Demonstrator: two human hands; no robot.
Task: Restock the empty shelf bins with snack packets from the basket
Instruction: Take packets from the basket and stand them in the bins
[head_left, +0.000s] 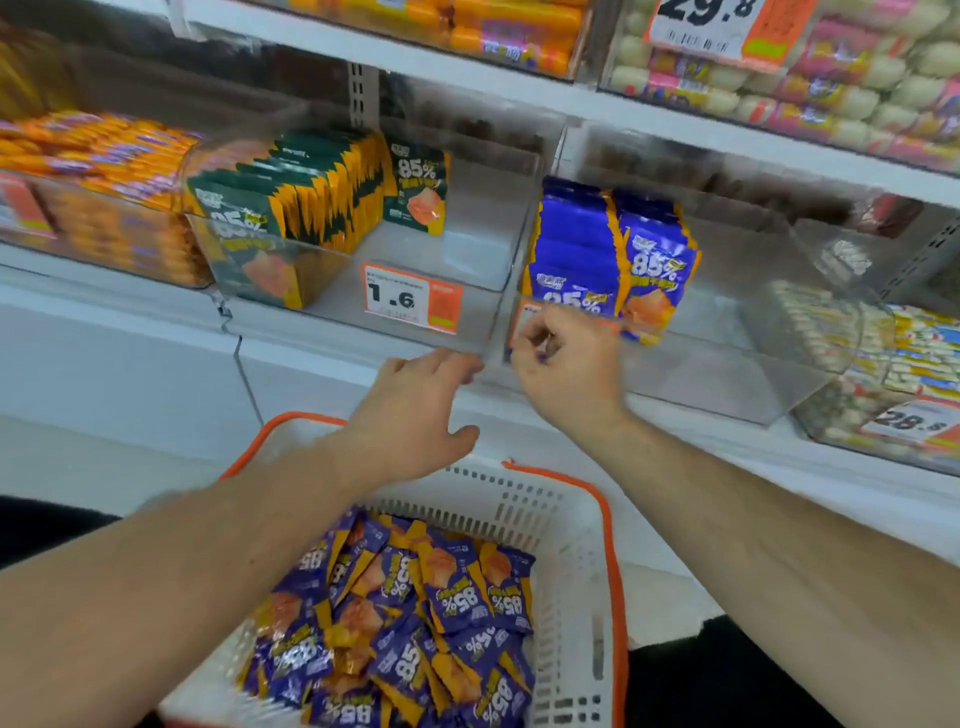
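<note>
A white basket with an orange rim (605, 525) sits low in the middle and holds several purple snack packets (415, 613). On the shelf above, a clear bin (727, 364) has a few matching purple packets (582, 249) standing at its left end; the rest of that bin is bare. My right hand (566, 364) is at this bin's front lip with its fingers curled, and a sliver of purple shows between thumb and fingers. My left hand (415, 410) reaches beside it with relaxed fingers that touch the shelf edge and hold nothing.
The clear bin to the left (467, 260) holds green packets (291, 197) on its left half and carries a 1.6 price tag (410, 299). Orange packets (104, 156) fill the far-left bin. Bins of wrapped sweets (831, 332) stand at the right, with more stock on the shelf above.
</note>
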